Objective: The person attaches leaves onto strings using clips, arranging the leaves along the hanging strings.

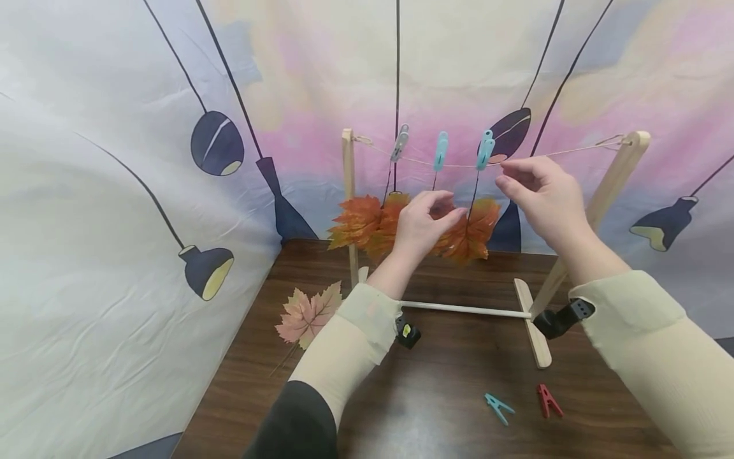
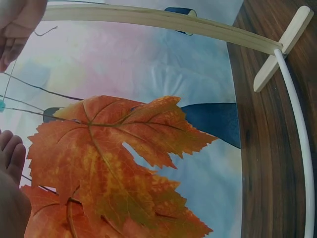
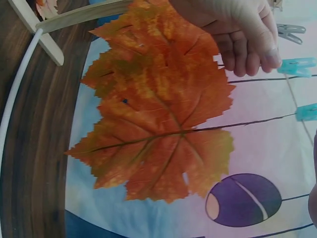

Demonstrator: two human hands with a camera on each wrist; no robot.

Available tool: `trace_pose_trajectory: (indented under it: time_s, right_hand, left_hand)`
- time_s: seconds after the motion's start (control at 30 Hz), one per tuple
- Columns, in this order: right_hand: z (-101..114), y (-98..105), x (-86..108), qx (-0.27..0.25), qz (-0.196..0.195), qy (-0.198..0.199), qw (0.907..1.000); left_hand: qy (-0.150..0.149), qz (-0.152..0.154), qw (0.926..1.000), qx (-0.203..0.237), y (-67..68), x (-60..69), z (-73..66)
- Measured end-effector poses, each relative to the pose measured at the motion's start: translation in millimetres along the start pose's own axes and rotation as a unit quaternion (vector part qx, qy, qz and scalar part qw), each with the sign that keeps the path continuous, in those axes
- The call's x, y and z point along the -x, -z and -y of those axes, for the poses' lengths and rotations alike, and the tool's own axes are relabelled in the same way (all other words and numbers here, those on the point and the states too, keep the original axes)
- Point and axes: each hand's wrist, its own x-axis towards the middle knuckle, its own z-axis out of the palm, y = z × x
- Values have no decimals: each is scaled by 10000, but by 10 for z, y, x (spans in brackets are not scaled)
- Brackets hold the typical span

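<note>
Orange maple leaves (image 1: 466, 241) hang by thin stems from a string (image 1: 568, 151), held by a grey clothespin (image 1: 400, 143) and two light blue ones (image 1: 441, 152). My left hand (image 1: 423, 220) is in front of the leaves, fingers loosely bent and thumb apart, with nothing seen in it. Beside the rightmost blue clothespin (image 1: 485, 150), my right hand (image 1: 545, 194) has its thumb and forefinger slightly apart close to the string; whether they touch it I cannot tell. The right wrist view shows the leaves (image 3: 163, 124) overlapping and the left hand (image 3: 242, 34) near the pins.
A wooden frame with a right post (image 1: 616, 175) and a white lower bar (image 1: 464, 310) stands on the brown table (image 1: 436, 382). A pinkish leaf (image 1: 309, 315) lies at the left. Nearer the front lie a blue clothespin (image 1: 500, 408) and a red clothespin (image 1: 548, 400).
</note>
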Motion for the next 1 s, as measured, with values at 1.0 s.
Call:
trace_pose_trajectory:
  time_s: [1.0]
  right_hand:
    - [-615, -203, 449, -433, 105, -595, 9972]
  left_hand:
    - [244, 222, 9995, 9, 71, 312, 274]
